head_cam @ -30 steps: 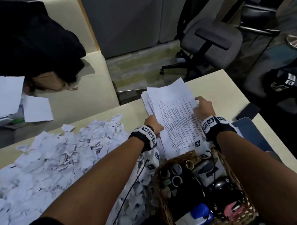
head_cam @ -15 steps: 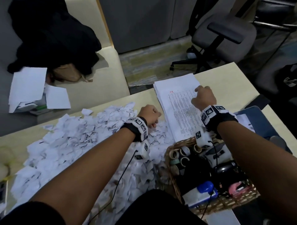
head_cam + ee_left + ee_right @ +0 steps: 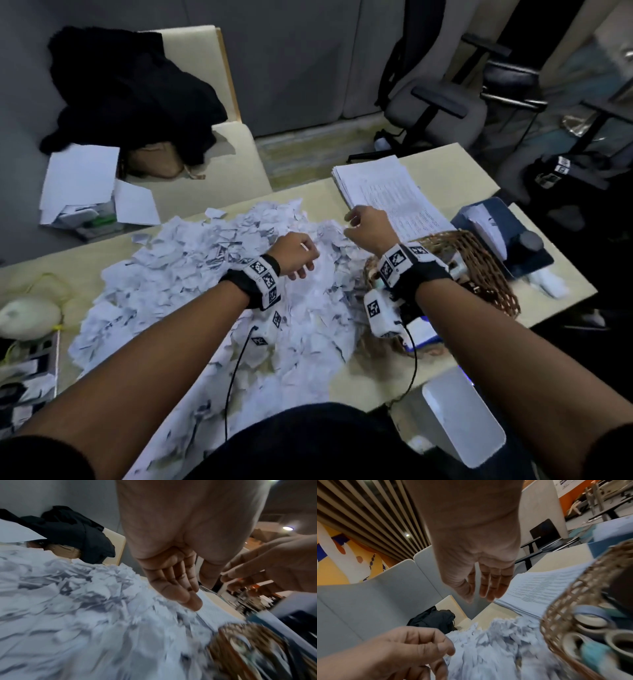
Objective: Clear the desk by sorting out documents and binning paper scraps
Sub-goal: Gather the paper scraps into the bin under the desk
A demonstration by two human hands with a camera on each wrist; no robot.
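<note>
over the heap of paper scraps [image 3: 219, 291], both hands, neither holding anything. left hand [image 3: 295, 255] low above the heap's far-right part, fingers loosely curled. right hand [image 3: 368, 228] just right of that, at the heap's far-right fringe, fingers relaxed and slightly bent, next to the near-left corner of the stack of documents [image 3: 387, 192]. stack flat on the desk [image 3: 455, 164], right of the heap and beyond the wicker basket [image 3: 486, 260], with bare desk between its far edge and the desk's rim. basket touching the heap's right side. bare desk left of the heap, toward a pale rounded object [image 3: 29, 317]; near side of the heap reaching the desk's front edge.

from the left wrist: fingertips [image 3: 190, 601] close over the scraps [image 3: 85, 601], contact not clear. from the right wrist: printed lines on the documents [image 3: 539, 588], tape rolls [image 3: 590, 620] inside the basket [image 3: 559, 615], mostly hidden from the head view by the right forearm.
</note>
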